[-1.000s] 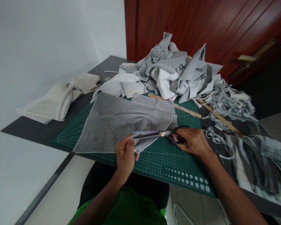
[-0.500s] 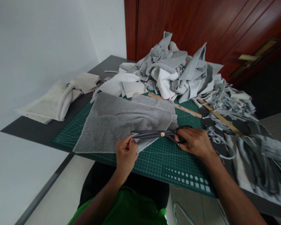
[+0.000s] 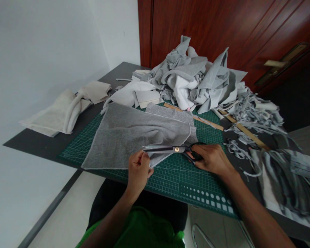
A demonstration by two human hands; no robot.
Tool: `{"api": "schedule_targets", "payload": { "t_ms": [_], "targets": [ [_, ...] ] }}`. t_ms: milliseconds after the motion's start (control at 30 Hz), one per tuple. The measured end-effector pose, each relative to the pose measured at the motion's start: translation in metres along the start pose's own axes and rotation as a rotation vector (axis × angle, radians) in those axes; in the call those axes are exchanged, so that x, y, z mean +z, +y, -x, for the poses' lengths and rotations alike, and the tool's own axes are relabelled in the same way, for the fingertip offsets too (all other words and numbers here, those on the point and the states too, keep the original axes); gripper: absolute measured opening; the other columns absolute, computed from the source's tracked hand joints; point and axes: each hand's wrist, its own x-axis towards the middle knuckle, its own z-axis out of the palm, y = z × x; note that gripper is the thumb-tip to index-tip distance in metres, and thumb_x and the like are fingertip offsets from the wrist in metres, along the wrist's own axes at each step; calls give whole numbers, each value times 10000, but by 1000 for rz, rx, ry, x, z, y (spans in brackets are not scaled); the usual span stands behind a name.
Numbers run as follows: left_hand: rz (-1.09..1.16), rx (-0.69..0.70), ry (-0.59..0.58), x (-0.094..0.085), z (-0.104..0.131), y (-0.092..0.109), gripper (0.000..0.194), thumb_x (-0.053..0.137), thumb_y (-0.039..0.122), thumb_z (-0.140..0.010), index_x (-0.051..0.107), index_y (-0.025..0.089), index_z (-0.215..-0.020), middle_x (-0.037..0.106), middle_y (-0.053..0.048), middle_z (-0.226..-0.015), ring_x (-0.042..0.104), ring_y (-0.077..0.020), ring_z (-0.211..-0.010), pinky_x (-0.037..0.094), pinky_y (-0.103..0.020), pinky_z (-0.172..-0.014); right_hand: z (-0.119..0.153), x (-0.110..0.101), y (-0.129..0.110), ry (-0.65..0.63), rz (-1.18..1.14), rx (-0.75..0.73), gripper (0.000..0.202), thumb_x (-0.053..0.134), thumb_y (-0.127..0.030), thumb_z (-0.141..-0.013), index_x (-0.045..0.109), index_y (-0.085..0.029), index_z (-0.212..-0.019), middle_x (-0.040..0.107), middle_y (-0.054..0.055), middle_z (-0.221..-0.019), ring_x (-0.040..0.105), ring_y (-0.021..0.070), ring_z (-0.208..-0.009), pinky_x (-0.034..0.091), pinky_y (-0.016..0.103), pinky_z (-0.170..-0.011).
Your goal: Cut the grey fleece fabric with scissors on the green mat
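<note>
The left hand (image 3: pixel 139 166) has its thumb and fingers pinched on the near edge of the grey cloth (image 3: pixel 121 134), lifting a small fold. The right hand (image 3: pixel 210 159) is closed round the handles of the black scissors (image 3: pixel 177 150), so the two hands sit apart, with the scissors bridging the gap. Their long axis runs crosswise from the right fingers to the left, blades a little parted, tips just beyond the left fingertips. Whether the cloth's edge lies between the blades I can't make out from here.

The cloth spreads flat just beyond the left hand, mostly forward and out to its left, longer crosswise than deep; the left hand is the nearer one. A speckled piece (image 3: pixel 170 111) peeps out past its far edge. The green mat (image 3: pixel 170 181) lies beneath both hands.

Further forward, past a wooden ruler (image 3: pixel 208 123), rises a crumpled heap (image 3: pixel 193 70). Beyond the right hand are tangled strips (image 3: pixel 263 112), with dark fabric (image 3: pixel 289 179) to its right. Pale pieces (image 3: pixel 55 115) lie well off to the left hand's left.
</note>
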Motion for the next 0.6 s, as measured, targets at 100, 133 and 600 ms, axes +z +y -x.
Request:
{"api": "schedule_targets", "payload": {
  "t_ms": [100, 133, 600],
  "targets": [
    [69, -10, -30, -1, -3, -6, 352, 507, 385, -859, 402, 201, -578, 307, 94, -444, 332, -47, -298, 261, -146, -267, 2, 4, 1, -32, -30, 7, 215, 502, -251, -930, 573, -200, -733, 571, -34, -581, 483, 105, -500, 261, 271, -525],
    [79, -11, -41, -1, -3, -7, 349, 507, 383, -862, 403, 201, -582, 312, 94, -441, 336, -49, -296, 253, -146, -267, 3, 5, 2, -37, -31, 9, 219, 502, -251, -934, 574, -198, -734, 578, -31, -588, 490, 104, -505, 263, 270, -529],
    [79, -33, -43, -1, -5, -7, 360, 508, 357, -860, 366, 208, -564, 299, 100, -415, 329, -49, -282, 239, -152, -277, 7, 6, 5, -56, -34, 9, 196, 503, -215, -936, 586, -196, -760, 625, -18, -638, 549, 113, -546, 289, 259, -551]
  ]
}}
